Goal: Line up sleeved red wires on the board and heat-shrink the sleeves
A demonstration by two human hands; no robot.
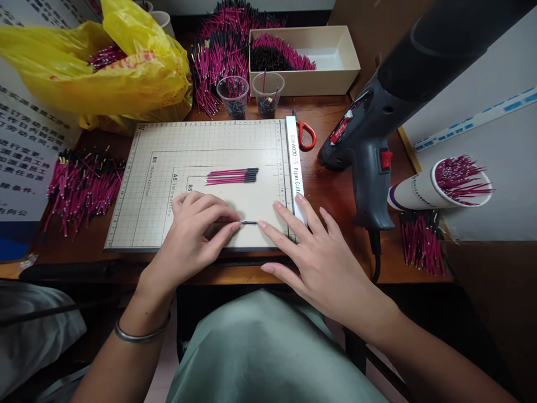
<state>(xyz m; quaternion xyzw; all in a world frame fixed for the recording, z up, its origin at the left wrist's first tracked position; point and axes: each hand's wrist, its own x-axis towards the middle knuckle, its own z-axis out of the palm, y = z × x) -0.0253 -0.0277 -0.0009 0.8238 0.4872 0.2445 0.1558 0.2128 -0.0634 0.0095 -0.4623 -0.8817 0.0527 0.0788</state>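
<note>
My left hand [201, 224] rests over the paper cutter board [163, 134], thumb and index finger pinched at one end of a thin black sleeve [250, 223]. Whatever extends inside that hand is hidden. My right hand [319, 252] lies with its fingers spread, the index fingertip touching the sleeve's other end. Two of its other fingers lie across the white cutter rail [295, 162]. Just beyond my hands, a neat row of several magenta wires [229, 178] with black sleeved ends lies on the board.
A hot air gun [369, 129] stands at right, beside orange-handled scissors [307, 137]. Behind the board are two plastic cups [233, 98], a cardboard box [310, 84] and wire piles [218, 56]. A yellow bag [126, 95] sits left; a paper cup [415, 187] of wires leans right.
</note>
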